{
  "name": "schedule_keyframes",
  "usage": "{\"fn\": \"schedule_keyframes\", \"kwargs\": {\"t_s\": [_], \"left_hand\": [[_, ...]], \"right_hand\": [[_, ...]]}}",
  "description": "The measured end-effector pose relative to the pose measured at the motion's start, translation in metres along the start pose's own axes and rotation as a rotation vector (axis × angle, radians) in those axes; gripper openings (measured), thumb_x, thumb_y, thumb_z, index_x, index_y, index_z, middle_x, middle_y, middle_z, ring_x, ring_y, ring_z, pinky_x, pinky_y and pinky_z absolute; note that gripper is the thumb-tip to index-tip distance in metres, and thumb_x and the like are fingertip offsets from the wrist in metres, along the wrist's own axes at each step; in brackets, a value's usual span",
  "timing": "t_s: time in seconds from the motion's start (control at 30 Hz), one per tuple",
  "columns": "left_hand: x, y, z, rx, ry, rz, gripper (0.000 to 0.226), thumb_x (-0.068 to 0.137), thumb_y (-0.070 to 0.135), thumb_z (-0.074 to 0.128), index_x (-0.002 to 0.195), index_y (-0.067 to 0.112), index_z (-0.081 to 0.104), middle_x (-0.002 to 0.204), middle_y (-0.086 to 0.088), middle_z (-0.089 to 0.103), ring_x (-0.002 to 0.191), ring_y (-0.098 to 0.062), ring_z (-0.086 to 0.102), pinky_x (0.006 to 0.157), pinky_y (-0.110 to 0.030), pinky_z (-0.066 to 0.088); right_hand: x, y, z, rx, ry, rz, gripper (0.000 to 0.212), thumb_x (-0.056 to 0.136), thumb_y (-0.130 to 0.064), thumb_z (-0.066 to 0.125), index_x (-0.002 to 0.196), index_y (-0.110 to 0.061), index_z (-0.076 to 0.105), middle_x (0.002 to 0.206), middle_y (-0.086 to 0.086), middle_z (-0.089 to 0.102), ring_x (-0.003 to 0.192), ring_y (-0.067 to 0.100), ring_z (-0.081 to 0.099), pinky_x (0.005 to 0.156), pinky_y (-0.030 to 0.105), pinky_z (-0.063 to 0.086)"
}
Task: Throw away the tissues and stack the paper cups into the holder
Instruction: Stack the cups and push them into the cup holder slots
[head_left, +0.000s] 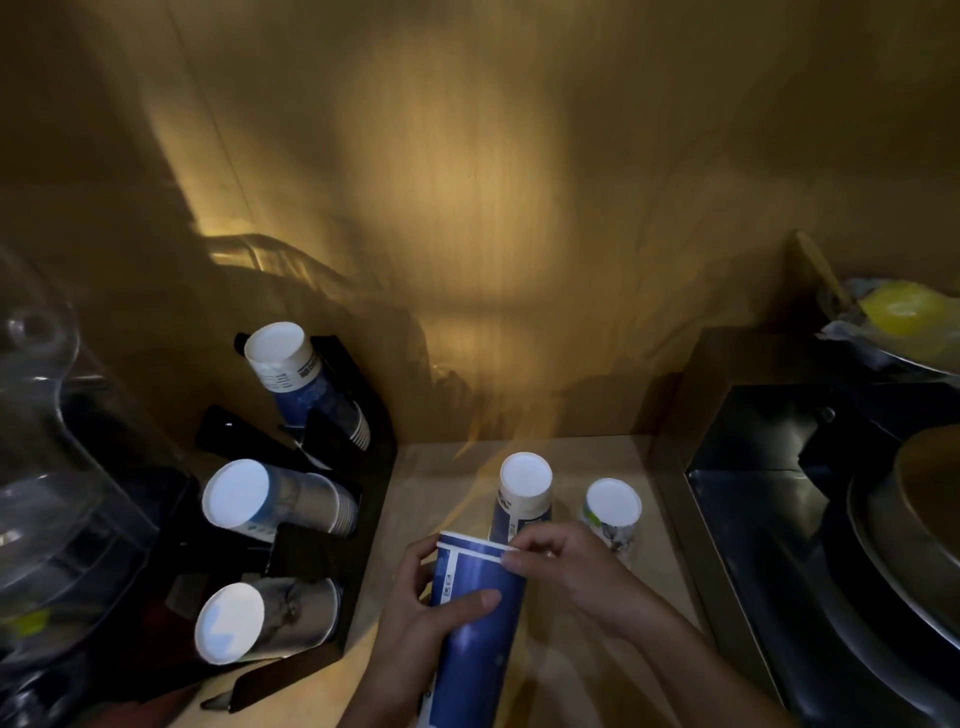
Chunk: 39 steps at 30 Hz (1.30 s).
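My left hand grips a tall stack of blue paper cups, held upside down at the bottom centre. My right hand pinches the white rim at the top of that stack. Just behind it a blue upturned cup stack stands on the wooden counter, and a paler printed cup stands to its right. On the left the black cup holder carries three tilted cup stacks: top, middle, bottom. No tissues are visible.
A clear glass jug or dispenser fills the left edge. A black box and round plates sit at the right, with a yellow item in a dish above. A wooden back wall closes the niche.
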<state>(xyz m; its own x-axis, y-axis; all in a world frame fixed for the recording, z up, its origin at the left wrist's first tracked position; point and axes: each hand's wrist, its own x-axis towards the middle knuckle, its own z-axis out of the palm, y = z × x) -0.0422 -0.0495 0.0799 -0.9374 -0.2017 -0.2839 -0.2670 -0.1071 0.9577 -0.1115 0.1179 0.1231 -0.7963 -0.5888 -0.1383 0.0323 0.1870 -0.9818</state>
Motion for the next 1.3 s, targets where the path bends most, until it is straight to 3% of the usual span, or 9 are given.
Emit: {"fn": "schedule_keyframes", "kwargs": {"t_s": [0.3, 0.4, 0.5, 0.6, 0.7, 0.83, 1.0, 1.13, 1.3], "left_hand": [[-0.011, 0.014, -0.011, -0.002, 0.055, 0.082, 0.09, 0.033, 0.04, 0.089, 0.115, 0.035, 0.052, 0.105, 0.004, 0.068, 0.086, -0.011, 0.071, 0.061, -0.02, 0.055], [-0.016, 0.013, -0.012, 0.05, 0.114, 0.113, 0.086, 0.032, 0.044, 0.088, 0.108, 0.043, 0.049, 0.112, 0.004, 0.064, 0.092, -0.01, 0.068, 0.069, -0.02, 0.053], [-0.017, 0.014, -0.011, 0.105, 0.142, 0.131, 0.076, 0.033, 0.048, 0.089, 0.097, 0.048, 0.049, 0.104, 0.01, 0.066, 0.084, 0.0, 0.068, 0.063, -0.012, 0.051], [-0.018, 0.016, -0.01, 0.132, 0.165, 0.126, 0.073, 0.037, 0.048, 0.087, 0.1, 0.047, 0.05, 0.107, 0.009, 0.067, 0.09, -0.007, 0.067, 0.076, -0.027, 0.054], [-0.02, 0.016, -0.011, 0.167, 0.171, 0.135, 0.069, 0.045, 0.038, 0.088, 0.101, 0.046, 0.049, 0.107, 0.008, 0.066, 0.092, -0.009, 0.066, 0.082, -0.033, 0.055], [-0.021, 0.013, -0.009, 0.239, 0.183, 0.168, 0.071, 0.051, 0.028, 0.09, 0.1, 0.051, 0.044, 0.109, 0.014, 0.06, 0.097, -0.007, 0.061, 0.086, -0.032, 0.051], [-0.021, 0.016, -0.003, 0.317, 0.206, 0.207, 0.073, 0.05, 0.033, 0.089, 0.101, 0.052, 0.041, 0.107, 0.023, 0.053, 0.098, 0.0, 0.056, 0.082, -0.025, 0.045], [-0.02, 0.017, -0.002, 0.406, 0.297, 0.217, 0.084, 0.052, 0.036, 0.087, 0.119, 0.04, 0.037, 0.1, 0.028, 0.048, 0.094, 0.002, 0.054, 0.076, -0.018, 0.043], [-0.023, 0.015, -0.007, 0.541, 0.369, 0.201, 0.096, 0.054, 0.042, 0.085, 0.134, 0.026, 0.035, 0.112, 0.014, 0.048, 0.1, -0.008, 0.052, 0.084, -0.024, 0.043]], "right_hand": [[0.026, -0.033, 0.008, 0.05, 0.12, -0.137, 0.022, 0.085, -0.009, 0.06, 0.063, -0.008, 0.06, 0.064, 0.006, 0.056, 0.06, 0.008, 0.05, 0.057, 0.018, 0.04], [0.035, -0.047, 0.0, 0.062, 0.167, -0.181, 0.018, 0.086, -0.013, 0.059, 0.071, -0.004, 0.063, 0.067, 0.006, 0.059, 0.062, 0.01, 0.052, 0.057, 0.014, 0.042], [0.042, -0.054, -0.007, 0.019, 0.187, -0.23, 0.02, 0.086, -0.016, 0.06, 0.07, -0.005, 0.063, 0.066, 0.005, 0.06, 0.062, 0.011, 0.053, 0.058, 0.015, 0.042], [0.047, -0.056, -0.01, 0.034, 0.203, -0.255, 0.021, 0.086, -0.015, 0.06, 0.066, -0.01, 0.064, 0.059, -0.005, 0.062, 0.057, 0.004, 0.054, 0.056, 0.013, 0.043], [0.048, -0.053, -0.012, 0.057, 0.211, -0.26, 0.023, 0.086, -0.015, 0.06, 0.063, -0.015, 0.064, 0.055, -0.01, 0.064, 0.055, 0.001, 0.055, 0.055, 0.011, 0.043], [0.044, -0.048, -0.01, 0.033, 0.175, -0.243, 0.02, 0.086, -0.018, 0.06, 0.067, -0.013, 0.064, 0.057, -0.009, 0.065, 0.057, 0.001, 0.058, 0.055, 0.011, 0.045], [0.04, -0.039, 0.007, -0.003, 0.124, -0.201, 0.019, 0.084, -0.019, 0.063, 0.065, -0.016, 0.066, 0.057, -0.011, 0.066, 0.056, -0.001, 0.056, 0.054, 0.01, 0.044], [0.036, -0.025, 0.027, -0.05, 0.048, -0.161, 0.027, 0.086, -0.018, 0.062, 0.059, -0.023, 0.063, 0.053, -0.013, 0.064, 0.054, -0.003, 0.055, 0.052, 0.011, 0.042], [0.033, -0.012, 0.043, -0.09, -0.06, -0.113, 0.031, 0.089, -0.022, 0.057, 0.059, -0.021, 0.063, 0.059, -0.01, 0.064, 0.061, 0.003, 0.057, 0.058, 0.02, 0.042]]}}
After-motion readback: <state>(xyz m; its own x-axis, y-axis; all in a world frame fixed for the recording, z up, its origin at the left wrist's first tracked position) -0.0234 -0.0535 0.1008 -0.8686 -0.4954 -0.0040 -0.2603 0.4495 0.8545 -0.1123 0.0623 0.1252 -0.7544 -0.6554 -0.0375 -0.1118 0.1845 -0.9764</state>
